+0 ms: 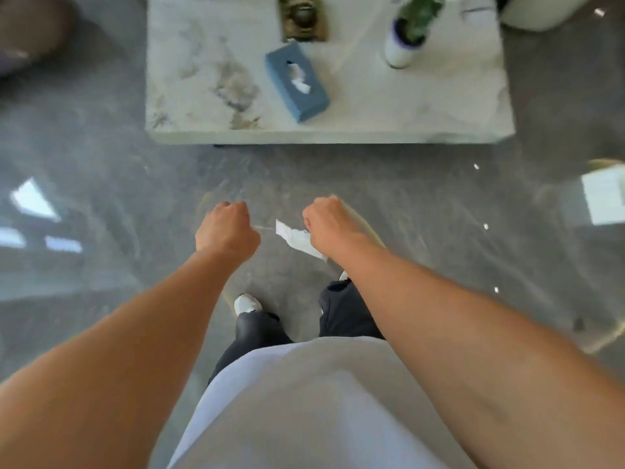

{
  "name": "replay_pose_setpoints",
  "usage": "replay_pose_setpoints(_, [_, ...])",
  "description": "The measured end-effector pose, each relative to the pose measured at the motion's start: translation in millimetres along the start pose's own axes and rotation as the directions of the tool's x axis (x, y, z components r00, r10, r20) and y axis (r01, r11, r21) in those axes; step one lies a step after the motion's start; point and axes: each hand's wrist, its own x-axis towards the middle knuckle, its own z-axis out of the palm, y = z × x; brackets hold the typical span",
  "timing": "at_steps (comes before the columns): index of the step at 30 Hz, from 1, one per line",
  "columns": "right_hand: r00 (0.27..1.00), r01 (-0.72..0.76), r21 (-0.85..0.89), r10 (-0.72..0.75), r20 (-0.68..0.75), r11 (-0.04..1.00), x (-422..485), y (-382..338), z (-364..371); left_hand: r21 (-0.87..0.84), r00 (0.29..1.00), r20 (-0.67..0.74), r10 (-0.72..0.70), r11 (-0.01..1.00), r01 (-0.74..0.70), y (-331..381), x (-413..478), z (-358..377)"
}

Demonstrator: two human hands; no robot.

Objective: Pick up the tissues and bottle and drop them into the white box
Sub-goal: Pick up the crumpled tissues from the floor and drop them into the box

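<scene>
A grey polished floor (389,198) fills the view, blurred, with a pale marble worktop (209,79) ahead. The right hand (329,225) is curled shut, its grip clamped on a crumpled white tissue (297,238) that hangs out below the fist. The left hand (226,231) is also closed in a fist just beside it; a thin pale strip shows at its edge, but whether it holds anything cannot be told. Both hands hover over the floor, well short of the worktop. Out on the worktop lie a blue tissue box (297,86) and a white bottle-like vessel (400,49) with green leaves. A white box-like shape (602,198) sits at the right edge, possibly the target. By my judgement, one tissue is gathered; no drop is made, and the bottle is still to fetch.
</scene>
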Motion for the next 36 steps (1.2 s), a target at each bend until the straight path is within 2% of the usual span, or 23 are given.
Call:
replay_pose_setpoints(4, [0.98, -0.192, 0.083, 0.195, -0.033, 0.978, -36, 101, -14, 0.128, 0.966, 0.083, 0.246, 0.958, -0.255, 122, 16, 16])
replay_pose_setpoints(10, [0.911, -0.372, 0.128, 0.388, -0.14, 0.919, -105, 277, -28, 0.193, 0.857, 0.202, 0.473, 0.839, -0.509, 329, 23, 65])
replay_pose_setpoints(15, [0.778, -0.582, 0.263, 0.62, -0.094, 0.77, -168, 406, -37, 0.282, 0.733, 0.274, 0.622, 0.677, -0.68, 486, 6, 110])
replay_pose_setpoints(18, [0.707, -0.65, 0.299, 0.7, -0.098, 0.699, -193, 465, -38, 0.3, 0.641, 0.335, 0.691, 0.566, -0.767, 560, 0, 130])
replay_pose_setpoints(21, [0.633, -0.702, 0.355, 0.769, -0.087, 0.618, -200, 520, -38, 0.324, 0.575, 0.377, 0.726, 0.478, -0.816, 624, 6, 147])
replay_pose_setpoints(25, [0.583, -0.708, 0.436, 0.808, -0.082, 0.555, -188, 599, -47, 0.359, 0.515, 0.435, 0.739, 0.382, -0.852, 708, 40, 168])
replay_pose_setpoints(29, [0.524, -0.728, 0.496, 0.851, -0.04, 0.472, -172, 691, -68, 0.378, 0.534, 0.481, 0.696, 0.385, -0.842, 798, 91, 190])
replay_pose_setpoints(31, [0.471, -0.735, 0.542, 0.882, -0.025, 0.407, -167, 737, -88, 0.366, 0.54, 0.504, 0.674, 0.399, -0.841, 847, 114, 194])
replay_pose_setpoints(36, [0.363, -0.742, 0.613, 0.932, 0.024, 0.273, -169, 849, -138, 0.372, 0.507, 0.543, 0.67, 0.349, -0.86, 986, 148, 202])
